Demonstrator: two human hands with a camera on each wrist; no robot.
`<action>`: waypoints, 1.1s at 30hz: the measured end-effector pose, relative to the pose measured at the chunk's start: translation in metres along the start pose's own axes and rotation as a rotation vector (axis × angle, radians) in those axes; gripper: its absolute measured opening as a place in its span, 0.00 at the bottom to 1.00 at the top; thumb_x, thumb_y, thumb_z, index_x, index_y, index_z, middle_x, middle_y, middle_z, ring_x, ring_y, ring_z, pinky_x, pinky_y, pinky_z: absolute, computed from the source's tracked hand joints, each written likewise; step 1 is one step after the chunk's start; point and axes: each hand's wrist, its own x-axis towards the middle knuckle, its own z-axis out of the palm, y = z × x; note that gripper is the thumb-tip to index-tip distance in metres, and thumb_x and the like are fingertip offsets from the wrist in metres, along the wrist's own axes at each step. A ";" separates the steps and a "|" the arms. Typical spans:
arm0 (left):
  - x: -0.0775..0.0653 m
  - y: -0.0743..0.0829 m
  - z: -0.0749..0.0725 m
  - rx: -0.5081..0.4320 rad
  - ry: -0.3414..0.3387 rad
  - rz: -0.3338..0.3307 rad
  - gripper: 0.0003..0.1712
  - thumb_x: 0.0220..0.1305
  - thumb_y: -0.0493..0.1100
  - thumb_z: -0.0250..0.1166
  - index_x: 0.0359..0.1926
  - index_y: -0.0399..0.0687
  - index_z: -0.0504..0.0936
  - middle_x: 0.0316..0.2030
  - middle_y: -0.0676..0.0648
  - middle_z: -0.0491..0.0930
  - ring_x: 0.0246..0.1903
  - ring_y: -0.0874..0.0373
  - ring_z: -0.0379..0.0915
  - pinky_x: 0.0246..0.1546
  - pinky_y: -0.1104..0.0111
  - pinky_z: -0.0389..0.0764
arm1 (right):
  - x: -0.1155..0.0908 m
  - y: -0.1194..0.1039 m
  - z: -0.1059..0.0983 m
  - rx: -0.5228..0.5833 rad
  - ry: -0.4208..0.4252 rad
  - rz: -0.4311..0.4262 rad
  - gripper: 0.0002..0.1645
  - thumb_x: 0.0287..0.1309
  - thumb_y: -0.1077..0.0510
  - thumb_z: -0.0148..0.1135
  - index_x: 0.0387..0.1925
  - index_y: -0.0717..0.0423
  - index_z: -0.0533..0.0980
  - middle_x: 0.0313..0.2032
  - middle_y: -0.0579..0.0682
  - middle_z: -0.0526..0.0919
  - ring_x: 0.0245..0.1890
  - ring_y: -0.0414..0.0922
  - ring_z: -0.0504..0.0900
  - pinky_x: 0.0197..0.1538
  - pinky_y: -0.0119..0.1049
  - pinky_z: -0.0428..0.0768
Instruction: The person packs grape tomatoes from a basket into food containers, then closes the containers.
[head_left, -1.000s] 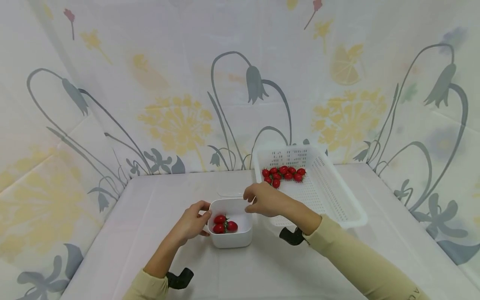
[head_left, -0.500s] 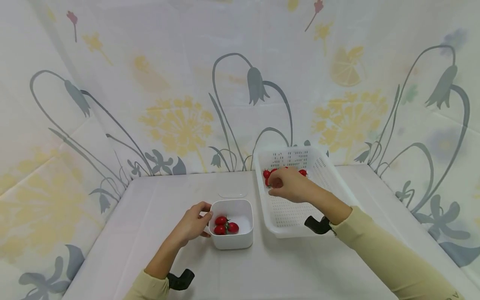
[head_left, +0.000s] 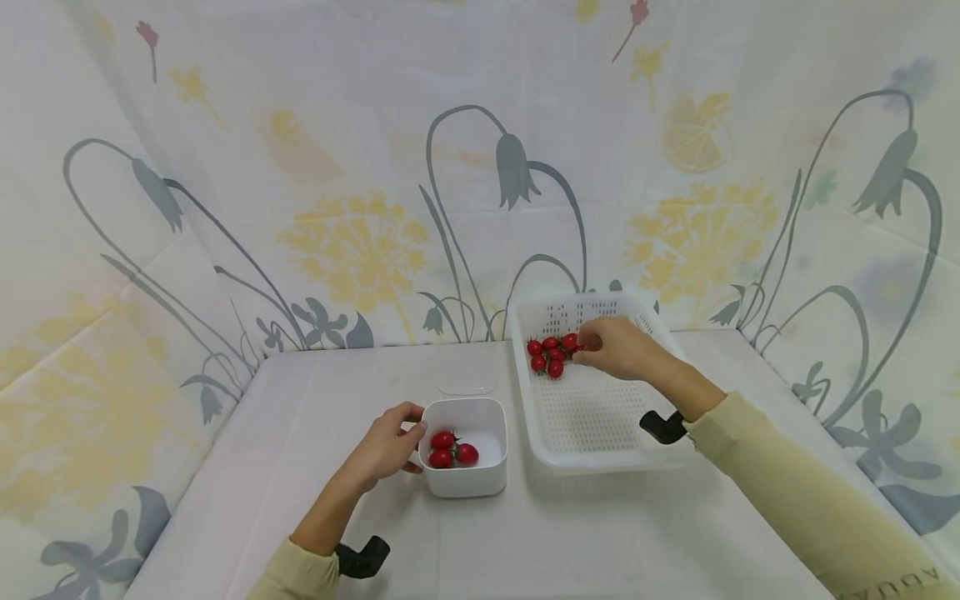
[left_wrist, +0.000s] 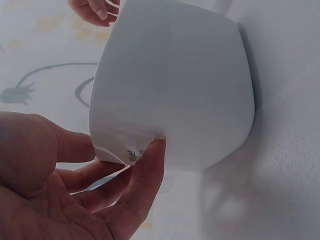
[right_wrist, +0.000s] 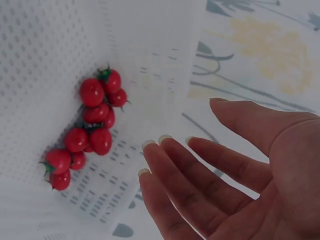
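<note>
My left hand (head_left: 387, 443) holds the left side of a small white box (head_left: 467, 483), fingers and thumb bent about its near corner and rim. In the left wrist view the fingertips touch the box wall (left_wrist: 175, 80). Inside the box lie 3 red cherry tomatoes (head_left: 442, 457) with green stems. Above the back of a white perforated basket (head_left: 600, 417), my right hand (head_left: 618, 346) hovers beside several cherry tomatoes (head_left: 555, 354), partly covering the group in the head view. In the right wrist view this hand (right_wrist: 225, 175) has its fingers relaxed and apart, with nothing between them.
A clear, flat lid-like piece (head_left: 465, 390) lies behind the box. The basket stands right of the box, its back near the flowered cloth wall (head_left: 360, 167). A white cloth (head_left: 337, 375) covers the table.
My right hand has moved from the box's right rim to the right and back, over the tomatoes in the basket. My left hand and the box have stayed in place.
</note>
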 end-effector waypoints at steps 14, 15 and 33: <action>0.001 0.000 0.002 0.006 -0.002 -0.005 0.16 0.77 0.37 0.55 0.60 0.36 0.74 0.61 0.35 0.74 0.43 0.49 0.79 0.30 0.59 0.90 | 0.016 0.046 0.005 0.065 -0.107 0.170 0.13 0.64 0.55 0.67 0.35 0.65 0.83 0.31 0.56 0.86 0.32 0.50 0.83 0.36 0.43 0.84; 0.002 0.000 0.002 0.006 -0.001 -0.006 0.16 0.77 0.37 0.55 0.60 0.36 0.74 0.61 0.35 0.74 0.43 0.49 0.79 0.30 0.59 0.90 | 0.016 0.048 0.005 0.075 -0.114 0.185 0.14 0.64 0.55 0.67 0.35 0.65 0.84 0.31 0.55 0.86 0.32 0.50 0.83 0.36 0.42 0.84; 0.001 -0.003 -0.001 -0.017 -0.004 0.002 0.17 0.78 0.39 0.53 0.61 0.36 0.75 0.60 0.34 0.75 0.40 0.50 0.80 0.32 0.60 0.90 | 0.035 0.062 0.030 0.384 -0.204 0.385 0.22 0.67 0.55 0.64 0.47 0.75 0.79 0.37 0.62 0.86 0.32 0.46 0.87 0.41 0.40 0.89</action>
